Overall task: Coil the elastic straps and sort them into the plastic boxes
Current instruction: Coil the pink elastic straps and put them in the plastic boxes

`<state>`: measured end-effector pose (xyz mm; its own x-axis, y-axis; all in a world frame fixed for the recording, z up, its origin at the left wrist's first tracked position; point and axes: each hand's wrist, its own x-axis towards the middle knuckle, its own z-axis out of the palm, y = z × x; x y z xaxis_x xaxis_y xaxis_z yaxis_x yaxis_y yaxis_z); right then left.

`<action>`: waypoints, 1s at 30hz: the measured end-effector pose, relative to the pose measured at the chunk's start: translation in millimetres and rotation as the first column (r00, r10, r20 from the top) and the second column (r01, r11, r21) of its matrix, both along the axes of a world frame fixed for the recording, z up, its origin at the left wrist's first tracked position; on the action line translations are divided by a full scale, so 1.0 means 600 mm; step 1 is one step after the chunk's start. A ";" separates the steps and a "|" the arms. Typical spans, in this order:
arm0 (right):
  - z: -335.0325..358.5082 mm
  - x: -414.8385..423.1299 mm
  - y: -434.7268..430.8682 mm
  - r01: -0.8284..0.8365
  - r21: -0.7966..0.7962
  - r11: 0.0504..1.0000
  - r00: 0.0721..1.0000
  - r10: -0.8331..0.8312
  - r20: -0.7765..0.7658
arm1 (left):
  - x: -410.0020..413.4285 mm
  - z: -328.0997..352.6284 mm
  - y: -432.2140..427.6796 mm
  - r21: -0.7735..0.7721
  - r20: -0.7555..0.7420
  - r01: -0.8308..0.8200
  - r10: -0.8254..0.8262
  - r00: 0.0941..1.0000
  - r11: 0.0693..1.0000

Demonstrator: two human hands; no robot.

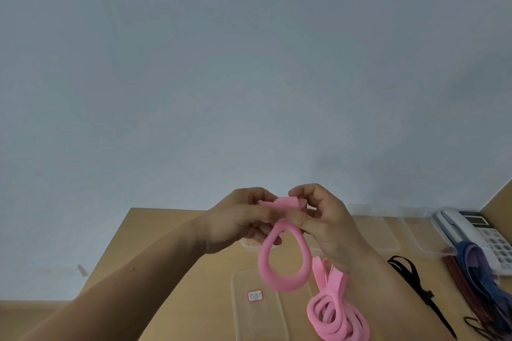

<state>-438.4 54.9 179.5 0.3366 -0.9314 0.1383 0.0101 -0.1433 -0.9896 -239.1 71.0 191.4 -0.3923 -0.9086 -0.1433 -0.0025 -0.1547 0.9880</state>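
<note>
Fingers (300,220) pinch pink strap (277,277) above labelled clear box (243,318).

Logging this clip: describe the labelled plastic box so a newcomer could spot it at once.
On the wooden table, look at the near edge, just left of the loose pile of pink strap. The clear plastic box lies there; unlike the other clear boxes by the far edge, it carries a small red-bordered label.
</note>
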 end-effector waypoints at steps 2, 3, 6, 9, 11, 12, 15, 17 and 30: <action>0.001 0.000 0.000 -0.019 0.013 1.000 1.000 0.019 -0.003 | -0.002 0.005 0.001 0.019 -0.037 -0.005 0.006 0.999 1.000; 0.001 0.000 0.000 -0.028 0.014 1.000 1.000 0.028 -0.014 | -0.003 0.006 0.000 0.020 -0.035 -0.023 0.024 0.999 1.000; -0.001 0.001 0.000 -0.042 0.022 0.999 0.999 0.042 -0.028 | -0.003 0.001 -0.003 -0.012 -0.014 -0.082 0.082 0.997 0.997; -0.003 -0.006 0.000 -0.027 0.061 0.998 0.999 0.026 0.018 | -0.003 -0.004 -0.003 -0.074 -0.024 -0.096 0.094 0.995 0.993; 0.002 -0.007 0.001 -0.026 0.122 0.992 0.997 0.017 0.072 | -0.004 -0.006 -0.002 -0.125 -0.006 -0.095 0.095 0.995 0.988; 0.003 -0.007 0.000 -0.021 0.144 0.989 0.997 0.011 0.074 | -0.006 -0.006 -0.001 -0.154 0.011 -0.089 0.092 0.996 0.984; 0.009 -0.008 0.001 -0.020 0.179 0.984 1.000 0.023 -0.011 | -0.011 -0.010 0.002 -0.243 0.034 -0.063 0.073 0.997 0.968; 0.013 -0.009 0.004 -0.028 0.193 0.981 0.997 0.040 -0.062 | -0.011 -0.012 0.004 -0.290 0.043 -0.053 0.069 0.997 0.956; 0.000 -0.006 0.010 0.047 0.022 0.999 0.988 -0.044 -0.150 | -0.008 -0.009 0.009 -0.191 0.337 0.023 0.043 0.940 0.981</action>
<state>-442.2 60.7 179.3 0.3089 -0.9488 0.0657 -0.1440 -0.1150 -0.9829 -243.9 76.3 185.8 -0.3413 -0.9355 -0.0913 -0.3412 0.0328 0.9394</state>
